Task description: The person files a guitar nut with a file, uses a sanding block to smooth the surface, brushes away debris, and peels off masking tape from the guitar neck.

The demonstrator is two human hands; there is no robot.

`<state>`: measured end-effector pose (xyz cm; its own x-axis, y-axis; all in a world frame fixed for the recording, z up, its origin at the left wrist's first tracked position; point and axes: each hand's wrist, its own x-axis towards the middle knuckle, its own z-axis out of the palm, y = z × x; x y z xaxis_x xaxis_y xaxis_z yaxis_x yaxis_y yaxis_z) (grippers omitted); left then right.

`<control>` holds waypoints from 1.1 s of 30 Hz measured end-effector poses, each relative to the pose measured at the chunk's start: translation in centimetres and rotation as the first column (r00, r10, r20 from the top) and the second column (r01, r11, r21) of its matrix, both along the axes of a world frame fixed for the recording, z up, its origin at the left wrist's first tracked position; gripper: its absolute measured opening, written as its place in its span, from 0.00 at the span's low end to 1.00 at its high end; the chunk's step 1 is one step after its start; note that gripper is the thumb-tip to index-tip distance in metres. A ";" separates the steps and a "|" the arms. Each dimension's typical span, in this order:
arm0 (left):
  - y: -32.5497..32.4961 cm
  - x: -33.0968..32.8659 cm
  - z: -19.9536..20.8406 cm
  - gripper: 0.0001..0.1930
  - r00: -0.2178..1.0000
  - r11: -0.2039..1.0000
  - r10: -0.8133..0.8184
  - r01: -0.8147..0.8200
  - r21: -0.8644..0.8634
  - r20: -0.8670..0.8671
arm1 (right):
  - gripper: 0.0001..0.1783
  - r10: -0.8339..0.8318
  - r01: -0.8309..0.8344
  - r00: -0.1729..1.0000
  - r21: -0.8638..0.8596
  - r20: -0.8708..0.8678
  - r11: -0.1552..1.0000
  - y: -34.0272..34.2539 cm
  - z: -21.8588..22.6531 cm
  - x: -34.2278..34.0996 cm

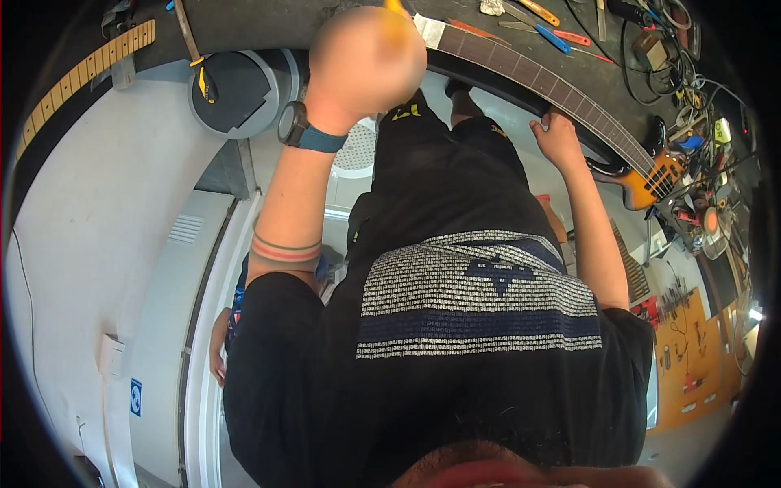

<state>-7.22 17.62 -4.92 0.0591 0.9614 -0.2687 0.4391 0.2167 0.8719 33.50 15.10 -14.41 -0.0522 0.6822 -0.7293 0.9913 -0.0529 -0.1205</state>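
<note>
My left hand (366,61), with a watch (291,124) on the wrist, is at the far edge of the bench near the end of a bass guitar's neck (537,79). A blur covers its fingers. It looks closed around something, and a yellow thing (394,6) shows above it, its kind unclear. Beside the hand, a pale piece (429,31) lies at the neck's end. On the right, my right hand (561,140) rests at the bench edge beside the neck. Its thumb stands apart and its fingers bend over the edge, their tips partly hidden. The sunburst body (647,183) lies farther right.
Hand tools with blue (553,38) and orange (538,11) handles lie beyond the neck. Tangled cables (651,77) fill the far right. A light fretboard (85,67) lies far left, near a grey round bin (236,93). Another person's arm (218,346) shows at left.
</note>
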 end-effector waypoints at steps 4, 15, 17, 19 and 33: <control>1.6 0.1 -2.3 0.06 0.997 0.894 0.064 -0.038 0.447 -0.043 | 0.22 0.017 -0.016 1.000 -0.029 0.012 0.999 0.1 -0.1 -0.1; 1.8 -0.8 -0.4 0.05 0.998 0.982 -0.058 0.050 0.180 0.040 | 0.22 0.004 -0.005 1.000 -0.036 -0.024 0.999 0.2 0.4 -0.2; 1.6 -1.6 -0.4 0.08 0.991 0.999 -0.042 0.044 -0.013 0.128 | 0.22 -0.004 0.003 1.000 -0.042 -0.010 0.999 0.4 0.5 -0.5; 2.2 -1.9 0.2 0.09 0.987 0.996 0.093 -0.095 0.004 0.128 | 0.22 -0.009 0.008 1.000 -0.020 -0.022 1.000 0.4 0.7 -0.5; 16.6 -3.4 -2.3 0.10 0.571 0.978 -0.062 0.200 0.065 -0.819 | 0.20 -0.031 0.031 0.999 -0.034 0.005 0.999 -0.6 0.6 -0.9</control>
<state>-10.66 34.20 -7.17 0.0124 0.9902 -0.1391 0.9883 0.0090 0.1520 32.58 14.55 -13.78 -0.0277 0.6585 -0.7521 0.9897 -0.0879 -0.1133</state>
